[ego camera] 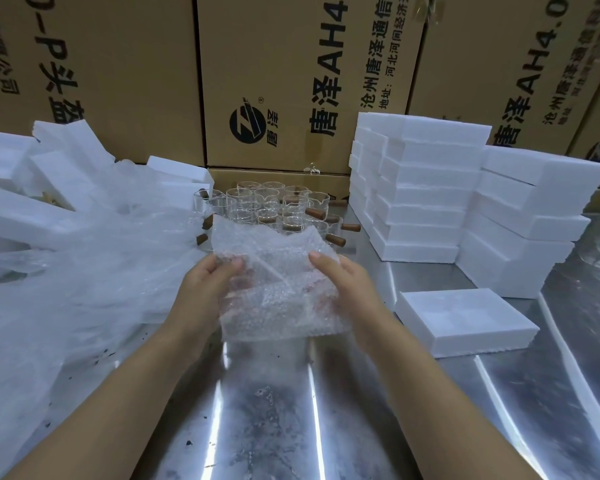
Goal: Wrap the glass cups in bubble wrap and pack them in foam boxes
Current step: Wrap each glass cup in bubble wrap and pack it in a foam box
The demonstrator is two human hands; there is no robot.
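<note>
**Hands.** The left hand has its fingers curled over the left edge of the bubble wrap, thumb on top, gripping it. The right hand pinches the right edge the same way.

**Bubble wrap.** The sheet is held up between both hands above the middle of the worktop, partly folded. A brownish tint shows through, but I cannot tell whether a cup is inside. I judge it light, limp and slick, best held at opposite edges.

**Glass cups.** The glass cups stand clustered just behind the wrap, toward the far edge, with wooden side handles projecting. They look thin-walled, smooth and fragile, so take hold round the body, not the handle.

**Foam.** An open foam box lies toward the right edge. Stacked foam boxes stand at the far right corner. A plastic bag covers the left side.
</note>
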